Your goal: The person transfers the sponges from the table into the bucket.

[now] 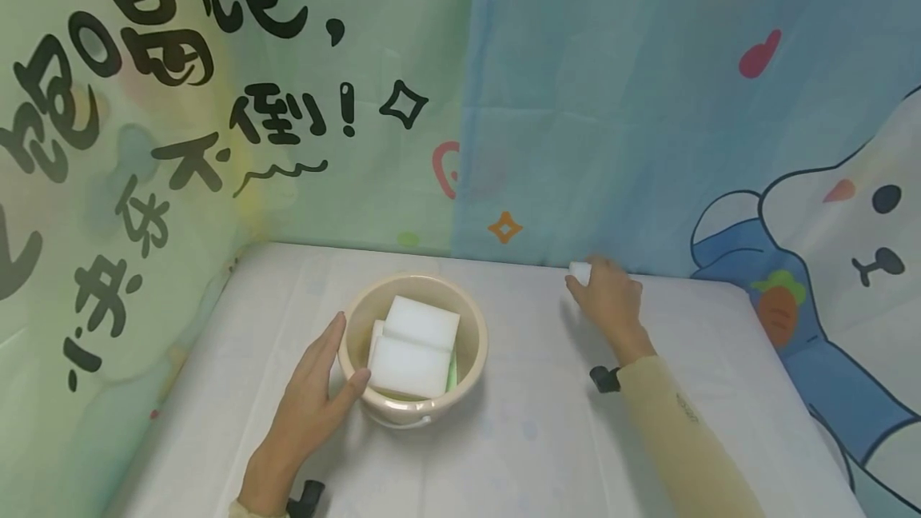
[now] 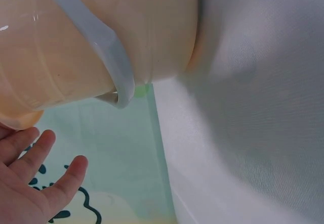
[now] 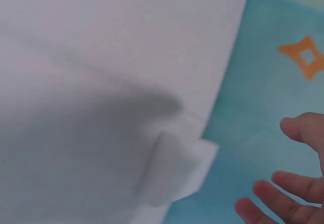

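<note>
A cream bucket (image 1: pixel 475 342) holds several white rectangular blocks (image 1: pixel 420 322) that look like sponges; a strip of green shows beside them. At its left side is my left hand (image 1: pixel 305 394), fingers extended and thumb at the near rim. In the left wrist view, the fingertips of the left hand (image 2: pixel 38 178) are by the bucket's rim. My right hand (image 1: pixel 612 302) is at the table's back edge, just beside a small white block (image 1: pixel 580 272). The right wrist view shows this white block (image 3: pixel 177 168) on the tabletop, apart from the spread fingers of the right hand (image 3: pixel 296 183).
A white cloth (image 1: pixel 532 422) covers the table. Printed fabric (image 1: pixel 576 102) hangs behind it and along the left side, with lettering and a cartoon animal (image 1: pixel 856 262). The bucket's pale grey handle (image 2: pixel 109 47) hangs down its side.
</note>
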Action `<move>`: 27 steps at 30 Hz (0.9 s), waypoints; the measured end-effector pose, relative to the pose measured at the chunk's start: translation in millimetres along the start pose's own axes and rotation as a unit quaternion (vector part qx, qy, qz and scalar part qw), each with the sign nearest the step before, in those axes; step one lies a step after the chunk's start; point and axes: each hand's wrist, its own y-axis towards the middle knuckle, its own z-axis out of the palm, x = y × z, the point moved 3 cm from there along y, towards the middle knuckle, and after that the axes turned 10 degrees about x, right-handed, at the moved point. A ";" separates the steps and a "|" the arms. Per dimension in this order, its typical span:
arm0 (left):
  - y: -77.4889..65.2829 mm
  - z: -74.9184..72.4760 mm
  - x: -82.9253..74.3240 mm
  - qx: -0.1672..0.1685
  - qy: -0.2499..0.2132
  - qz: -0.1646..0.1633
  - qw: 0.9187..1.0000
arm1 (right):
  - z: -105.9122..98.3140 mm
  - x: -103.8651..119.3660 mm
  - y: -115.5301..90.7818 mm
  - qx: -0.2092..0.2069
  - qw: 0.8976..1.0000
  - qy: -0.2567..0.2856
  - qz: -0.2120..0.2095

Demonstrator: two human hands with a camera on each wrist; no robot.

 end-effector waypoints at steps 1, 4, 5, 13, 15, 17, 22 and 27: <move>0.0 -0.2 0.0 0.000 0.002 0.001 1.000 | 1.4 -3.6 2.2 0.005 1.000 0.003 0.011; -0.2 -0.7 0.4 -0.002 0.002 0.001 1.000 | 7.4 -13.8 9.1 0.034 0.998 0.014 0.043; -0.2 -0.9 0.5 -0.002 0.002 0.001 1.000 | 9.9 -17.0 11.2 0.046 0.997 0.019 0.054; 0.0 -1.0 1.1 0.003 -0.006 0.001 1.000 | 30.6 -40.1 19.0 0.125 0.983 0.054 0.122; 0.2 -1.0 0.9 0.004 -0.007 0.001 1.000 | 33.9 -42.6 18.2 0.140 0.980 0.057 0.127; 0.4 -1.0 1.0 0.004 -0.007 0.001 1.000 | 35.8 -42.9 17.1 0.150 0.978 0.060 0.130; 0.8 -0.7 1.2 0.004 -0.005 0.002 1.000 | 33.2 -39.8 13.7 0.147 0.978 0.057 0.134; 0.7 -1.6 0.1 0.005 -0.004 -0.002 1.000 | 27.4 -34.6 10.6 0.134 0.981 0.062 0.129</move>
